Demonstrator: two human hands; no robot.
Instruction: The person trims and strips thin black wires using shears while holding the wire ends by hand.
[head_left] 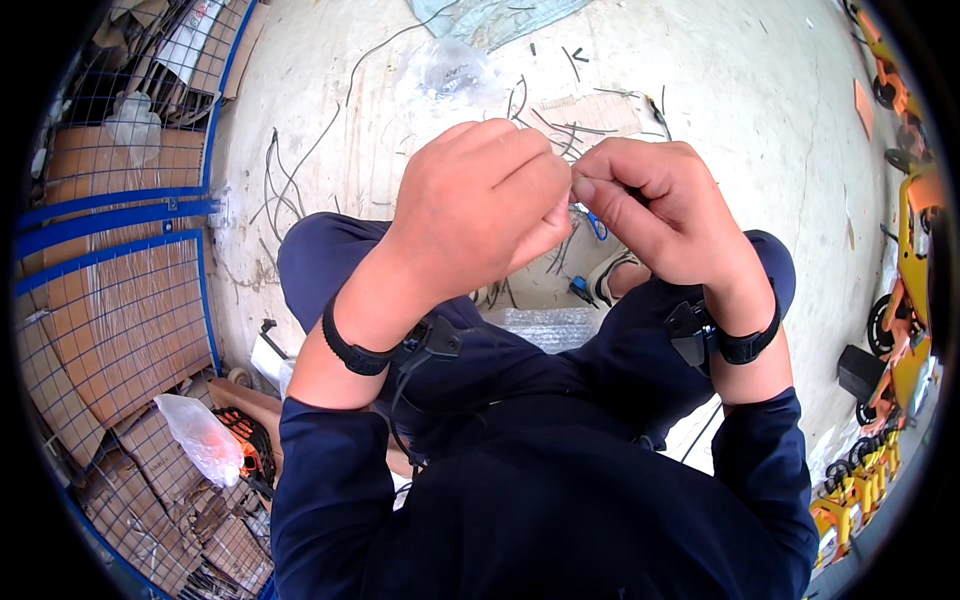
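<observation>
My left hand point(482, 205) is closed in front of me, its back toward me and its fingers curled. Touching its fingertips is my right hand point(665, 208), closed in a pinch with the thumb pressed to the fingers. What they pinch is too small and too hidden to name. A dark bit shows inside the curl of the right fingers. Just below the meeting point a small blue loop point(598, 227) appears; whether it is held or lies beyond the hands, I cannot tell. Cut black wires point(572, 128) lie on the floor past my hands.
A clear plastic bag point(450, 78) and a flat cardboard piece point(590, 113) lie ahead. Blue mesh cages point(118, 212) with cardboard stand left, near an orange-and-black object point(245, 440). Yellow and orange wheeled frames point(912, 235) line the right. A blue-tipped item point(580, 288) sits by my shoe.
</observation>
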